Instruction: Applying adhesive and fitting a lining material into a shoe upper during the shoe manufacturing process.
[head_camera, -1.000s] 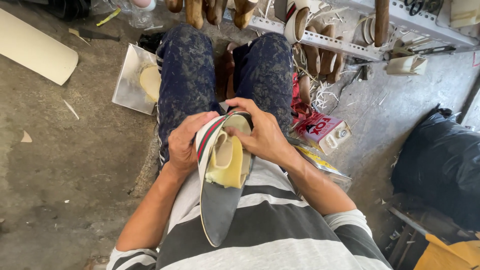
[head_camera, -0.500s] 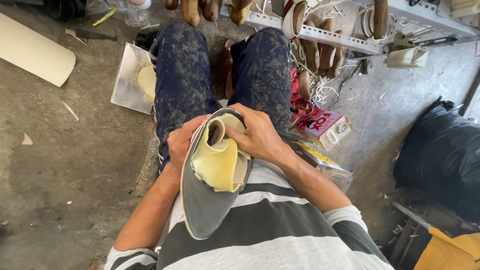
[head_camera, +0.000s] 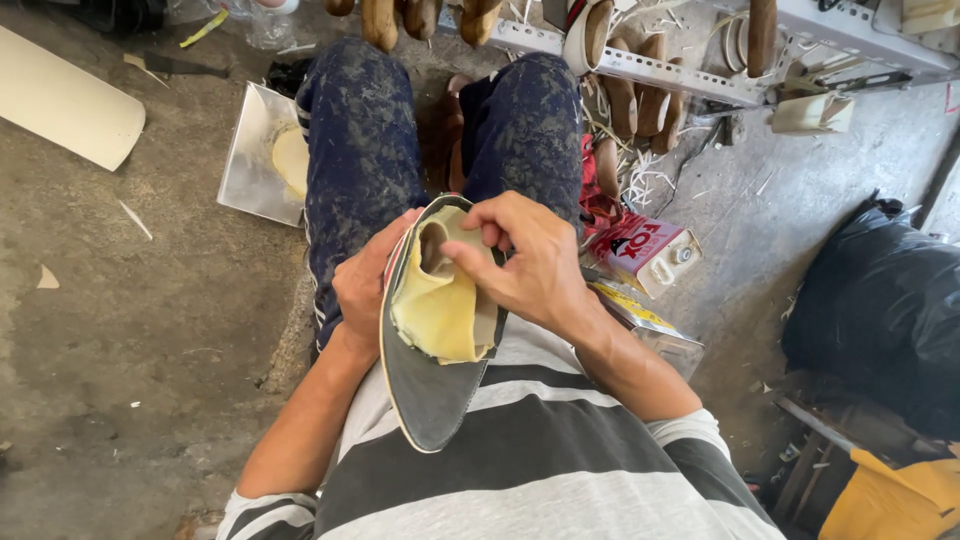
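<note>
A dark grey shoe upper (head_camera: 432, 395) with a pale yellow lining (head_camera: 440, 305) is held over the lap of a seated person, at the middle of the view, its long axis running from about 12 o'clock down to 6 o'clock. The left hand (head_camera: 362, 290) is closed around the upper's edge at 9 o'clock of it, the fingers wrapped against its outer side. The right hand (head_camera: 525, 265) is clamped on the opposite edge at about 2 o'clock, its fingertips (head_camera: 462, 250) pinched on the yellow lining near the opening at the top. Below the upper a grey and white striped shirt (head_camera: 520, 470) is seen, and above it two knees in dark blue speckled trousers (head_camera: 360, 150) are spread apart. On the concrete floor (head_camera: 130, 330), at 10 o'clock of the upper, a shiny metal tray (head_camera: 248, 160) lies just beside the left knee, with a pale yellow piece (head_camera: 290, 160) on it. Farther out at 10 o'clock a long cream board (head_camera: 65, 100) lies on the floor. At 3 o'clock a red and white box (head_camera: 645, 250) is set near the right forearm. At 1 o'clock a perforated metal rack (head_camera: 660, 70) is seen, with wooden shoe lasts (head_camera: 625, 100) standing against it. At 4 o'clock a black plastic bag (head_camera: 880, 310) lies well apart from the hands.
</note>
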